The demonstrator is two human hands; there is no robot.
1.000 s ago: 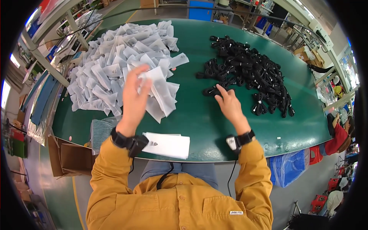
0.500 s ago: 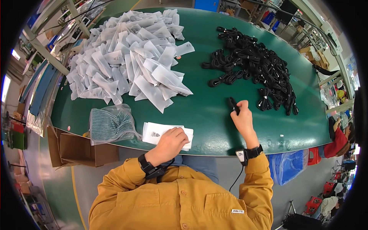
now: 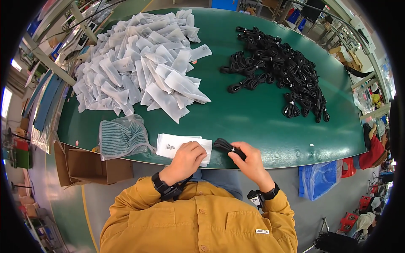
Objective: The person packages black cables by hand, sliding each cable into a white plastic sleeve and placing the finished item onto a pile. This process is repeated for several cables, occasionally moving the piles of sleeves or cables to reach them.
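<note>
A small stack of flat white pouches (image 3: 168, 146) lies at the table's near edge in front of me. My left hand (image 3: 189, 157) rests over its right part, fingers curled and closed at the pouches' open-looking right end. Just to the right, my right hand (image 3: 249, 160) grips a coiled black cable (image 3: 225, 145) between thumb and fingers. The coil is bound at its middle and its far end points toward the stack, a small gap apart from it. My left palm hides part of the top pouch.
A large heap of filled whitish pouches (image 3: 130, 59) covers the far left of the green table (image 3: 236, 120). Bundled black cables (image 3: 282, 63) are piled at the far right. A clear bag with teal striped cloth (image 3: 122, 135) lies left of the stack, above an open cardboard box (image 3: 88, 164).
My right hand has come left and nearer from beside the cable pile, bringing the coiled black cable next to the pouches. My left hand has barely shifted on the stack.
</note>
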